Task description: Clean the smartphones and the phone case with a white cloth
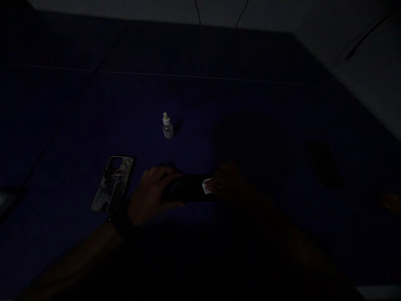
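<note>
In dim light, a dark, flat phone (191, 189) lies crosswise in front of me. My left hand (152, 192) is closed around its left end, thumb along the near edge and fingers along the far side. Over the right end, my right hand (231, 180) pinches a small white wipe (206, 186) against the dark surface; whether it is cloth or paper I cannot tell. A patterned phone case (113, 184) with a camera cutout rests beside my left wrist. Farther back stands a small dropper bottle (168, 130) with a white cap, upright.
A dark rectangular object (324, 163) lies to the right on the dark blue tabletop (194, 100). Another person's hand (391, 202) shows at the right edge. A device with a pale screen (5, 202) is cut off at the left edge. Thin cables (198, 11) hang at the back.
</note>
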Tool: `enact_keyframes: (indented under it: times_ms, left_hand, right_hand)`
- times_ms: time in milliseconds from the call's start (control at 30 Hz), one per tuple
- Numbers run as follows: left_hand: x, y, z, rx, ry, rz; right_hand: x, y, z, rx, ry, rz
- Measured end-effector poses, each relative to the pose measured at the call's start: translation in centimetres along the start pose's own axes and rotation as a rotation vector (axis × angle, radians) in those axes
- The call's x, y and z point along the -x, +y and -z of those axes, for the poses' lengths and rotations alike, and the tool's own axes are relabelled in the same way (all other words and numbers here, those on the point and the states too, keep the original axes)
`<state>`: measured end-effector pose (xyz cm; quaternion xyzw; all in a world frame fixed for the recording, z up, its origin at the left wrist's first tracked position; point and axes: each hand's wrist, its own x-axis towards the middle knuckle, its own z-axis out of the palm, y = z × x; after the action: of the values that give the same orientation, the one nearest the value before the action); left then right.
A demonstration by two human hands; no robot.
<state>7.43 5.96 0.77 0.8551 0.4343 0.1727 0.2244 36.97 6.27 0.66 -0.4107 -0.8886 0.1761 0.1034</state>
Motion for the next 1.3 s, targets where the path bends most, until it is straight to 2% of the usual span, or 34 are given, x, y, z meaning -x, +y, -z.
enact_keyframes:
  times_ms: [67,167,333,400,533,700,867,1033,1200,1300]
  left_hand:
    - [0.0,-0.1,0.0,0.001,0.005,0.001]
    - [0.0,-0.2,-0.1,0.0,-0.004,-0.005]
    - [-0.1,-0.1,-0.1,-0.006,0.002,0.002]
    - [-0.1,0.0,0.0,0.0,0.01,0.006]
    - [-0.1,0.0,-0.1,0.006,-0.002,-0.003]
    - [0.0,-0.1,-0.3,0.004,0.013,0.01]
    - [0.0,0.0,-0.2,0.01,0.003,0.013]
    - [0.0,0.0,-0.1,0.019,0.014,0.011]
    - [-0.1,0.0,-0.2,0.012,0.002,0.021]
    - [-0.1,0.1,-0.2,0.015,-0.005,0.011]
  right_hand:
    - [0.0,0.0,0.1,0.002,-0.034,-0.009]
    - [-0.4,-0.3,0.0,-0.051,-0.093,0.055]
    - [-1.3,-0.2,-0.3,0.039,0.084,-0.026]
    - [-1.1,0.0,0.0,0.032,0.078,-0.023]
    - [-1.3,-0.7,0.0,-0.044,-0.041,0.061]
    - [-1.8,-0.6,-0.4,0.073,0.073,-0.062]
    - [-0.8,-0.6,-0.7,-0.013,-0.046,0.073]
    - [-1.9,-0.6,-0.8,0.092,0.093,-0.062]
    - [-2.1,-1.4,-0.6,-0.037,-0.077,0.075]
    - [-2.6,-1.8,-0.5,0.016,-0.055,0.033]
